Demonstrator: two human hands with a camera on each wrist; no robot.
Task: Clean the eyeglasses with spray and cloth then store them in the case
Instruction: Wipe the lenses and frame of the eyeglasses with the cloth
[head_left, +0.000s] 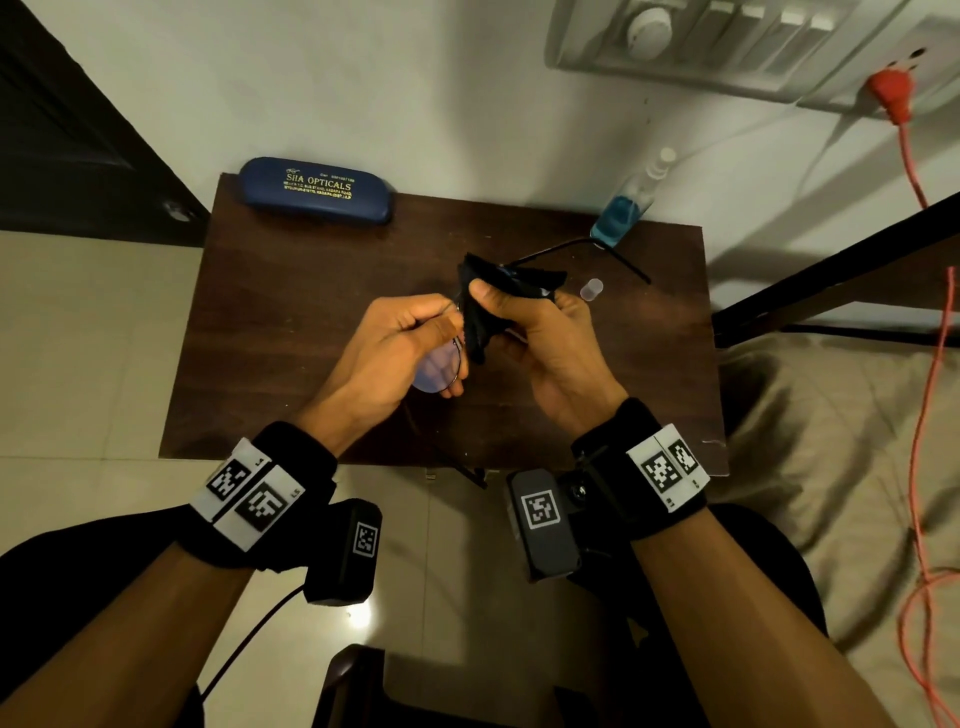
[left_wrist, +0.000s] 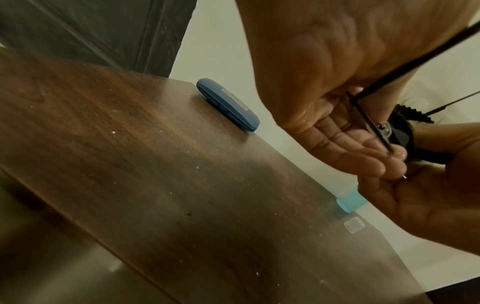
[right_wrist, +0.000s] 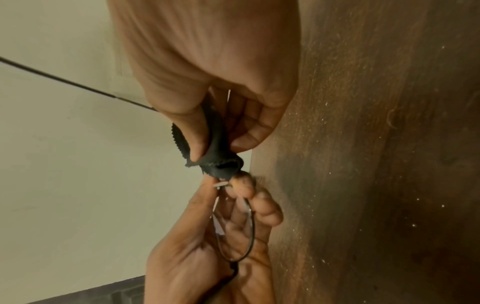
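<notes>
Black pinked-edge cloth pinched round thin wire-rimmed eyeglasses

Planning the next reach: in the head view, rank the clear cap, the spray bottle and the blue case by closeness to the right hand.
1. Clear cap, just right of the right hand.
2. Spray bottle, back right, by the wall.
3. Blue case, back left corner of the table.

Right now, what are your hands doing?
Left hand holds eyeglasses. Right hand rubs cloth on a lens. Case shut. Nothing blocking.
</notes>
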